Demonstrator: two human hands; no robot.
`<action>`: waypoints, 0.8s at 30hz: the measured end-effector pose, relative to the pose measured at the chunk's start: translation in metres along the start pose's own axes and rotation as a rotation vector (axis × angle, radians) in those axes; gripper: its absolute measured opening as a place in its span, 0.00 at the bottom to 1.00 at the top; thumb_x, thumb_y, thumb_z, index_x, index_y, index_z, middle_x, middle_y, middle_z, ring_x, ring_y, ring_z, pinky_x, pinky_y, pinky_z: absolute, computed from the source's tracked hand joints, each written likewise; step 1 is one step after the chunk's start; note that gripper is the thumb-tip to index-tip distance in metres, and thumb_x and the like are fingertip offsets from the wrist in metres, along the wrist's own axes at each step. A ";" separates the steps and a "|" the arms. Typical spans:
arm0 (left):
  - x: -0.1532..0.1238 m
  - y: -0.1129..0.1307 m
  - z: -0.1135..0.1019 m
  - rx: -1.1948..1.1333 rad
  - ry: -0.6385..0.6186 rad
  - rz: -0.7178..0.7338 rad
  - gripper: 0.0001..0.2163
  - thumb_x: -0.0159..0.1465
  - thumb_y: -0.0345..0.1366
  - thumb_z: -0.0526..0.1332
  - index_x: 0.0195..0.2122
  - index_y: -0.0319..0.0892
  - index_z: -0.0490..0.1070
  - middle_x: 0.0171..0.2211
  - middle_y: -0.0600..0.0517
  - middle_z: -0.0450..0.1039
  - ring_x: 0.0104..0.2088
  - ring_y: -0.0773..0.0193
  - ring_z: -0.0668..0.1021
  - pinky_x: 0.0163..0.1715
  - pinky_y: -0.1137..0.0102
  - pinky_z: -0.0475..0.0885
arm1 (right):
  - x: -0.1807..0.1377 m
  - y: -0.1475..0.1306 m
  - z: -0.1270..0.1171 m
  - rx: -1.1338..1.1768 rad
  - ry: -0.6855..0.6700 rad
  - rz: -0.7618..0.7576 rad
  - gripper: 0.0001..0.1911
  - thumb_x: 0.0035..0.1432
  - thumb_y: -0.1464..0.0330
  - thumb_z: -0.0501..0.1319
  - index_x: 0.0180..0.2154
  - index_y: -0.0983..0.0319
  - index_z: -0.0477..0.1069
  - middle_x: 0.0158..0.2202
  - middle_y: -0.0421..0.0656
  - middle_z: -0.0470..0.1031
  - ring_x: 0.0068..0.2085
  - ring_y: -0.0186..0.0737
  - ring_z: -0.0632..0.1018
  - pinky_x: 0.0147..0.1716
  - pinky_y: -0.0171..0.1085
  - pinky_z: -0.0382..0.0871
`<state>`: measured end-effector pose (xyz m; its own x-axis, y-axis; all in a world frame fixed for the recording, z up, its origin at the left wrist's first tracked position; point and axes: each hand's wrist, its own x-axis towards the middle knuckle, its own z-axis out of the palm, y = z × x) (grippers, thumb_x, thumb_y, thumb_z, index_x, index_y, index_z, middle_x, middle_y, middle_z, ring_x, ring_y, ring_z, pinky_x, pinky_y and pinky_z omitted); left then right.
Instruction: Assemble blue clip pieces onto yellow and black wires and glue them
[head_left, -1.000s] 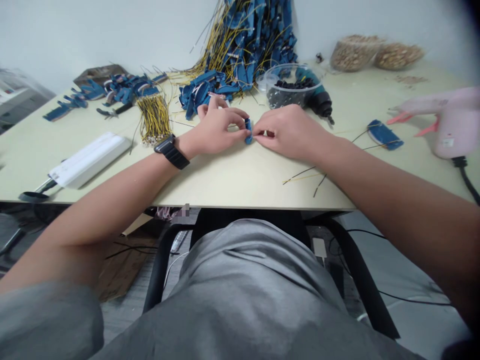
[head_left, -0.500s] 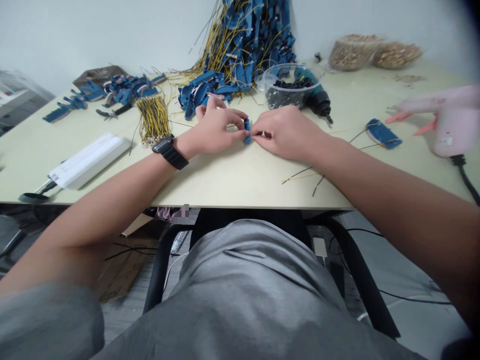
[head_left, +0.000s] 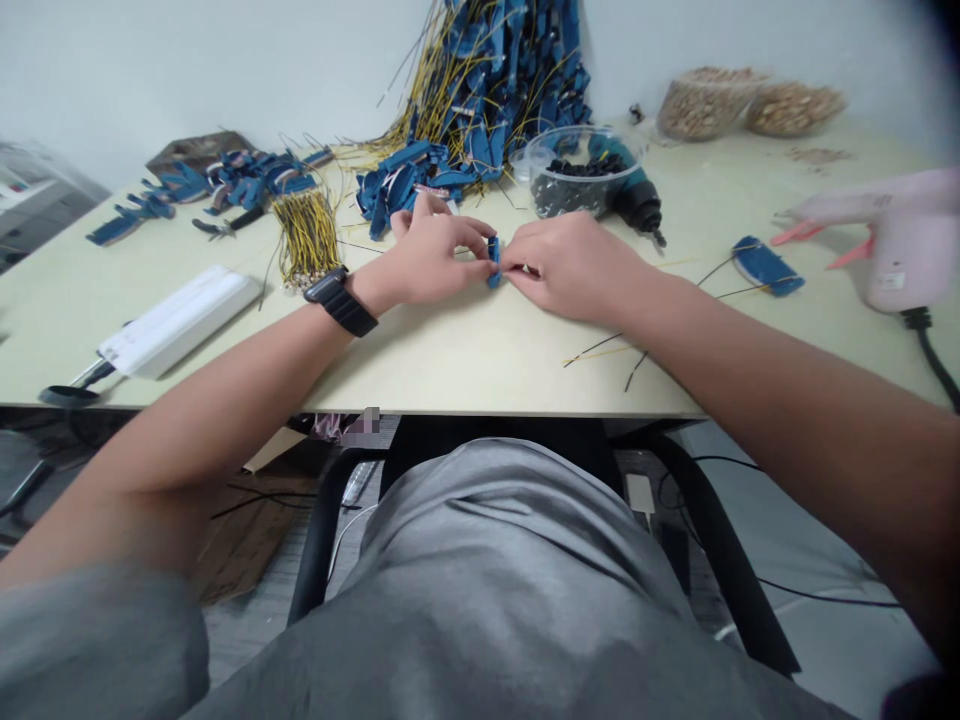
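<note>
My left hand (head_left: 429, 265) and my right hand (head_left: 571, 268) meet at the middle of the pale table, with a small blue plastic connector (head_left: 493, 262) pinched upright between their fingertips. My fingers hide most of it. A short wire end shows at the right hand's fingertips, but its path is hidden. Just beyond my left hand lies the front of a big heap of blue connectors with yellow wires (head_left: 401, 185). A black smartwatch (head_left: 341, 303) sits on my left wrist.
A clear tub of dark parts (head_left: 574, 175) and a teal cordless drill (head_left: 634, 200) stand back right. A pink glue gun (head_left: 896, 240) sits far right, near a blue connector strip (head_left: 766, 266). Left are a yellow wire bundle (head_left: 306, 238), pliers (head_left: 225, 224) and a white box (head_left: 178, 322).
Both hands stay pinched on the blue connector with no clear shift in grip. The whole scene has moved only slightly in the view.
</note>
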<state>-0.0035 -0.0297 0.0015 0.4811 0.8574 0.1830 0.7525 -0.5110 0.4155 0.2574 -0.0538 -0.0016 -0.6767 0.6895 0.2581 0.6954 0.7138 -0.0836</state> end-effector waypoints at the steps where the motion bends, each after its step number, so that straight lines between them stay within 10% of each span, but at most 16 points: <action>1: 0.000 0.000 -0.001 -0.001 -0.005 0.006 0.16 0.70 0.55 0.77 0.51 0.56 0.96 0.75 0.49 0.90 0.81 0.20 0.66 0.79 0.23 0.58 | 0.000 0.000 0.000 -0.002 0.004 0.000 0.20 0.87 0.64 0.61 0.58 0.53 0.95 0.58 0.54 0.95 0.59 0.67 0.90 0.59 0.57 0.81; 24: 0.004 0.006 -0.011 0.015 -0.069 -0.025 0.13 0.68 0.51 0.78 0.48 0.52 0.94 0.79 0.50 0.87 0.83 0.15 0.65 0.79 0.24 0.57 | 0.004 -0.010 -0.002 -0.060 -0.005 -0.011 0.21 0.85 0.69 0.58 0.56 0.57 0.93 0.57 0.58 0.94 0.57 0.67 0.90 0.55 0.58 0.79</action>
<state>-0.0018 -0.0287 0.0150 0.4911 0.8640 0.1108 0.7713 -0.4904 0.4057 0.2486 -0.0586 0.0021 -0.6852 0.6827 0.2537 0.7014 0.7124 -0.0227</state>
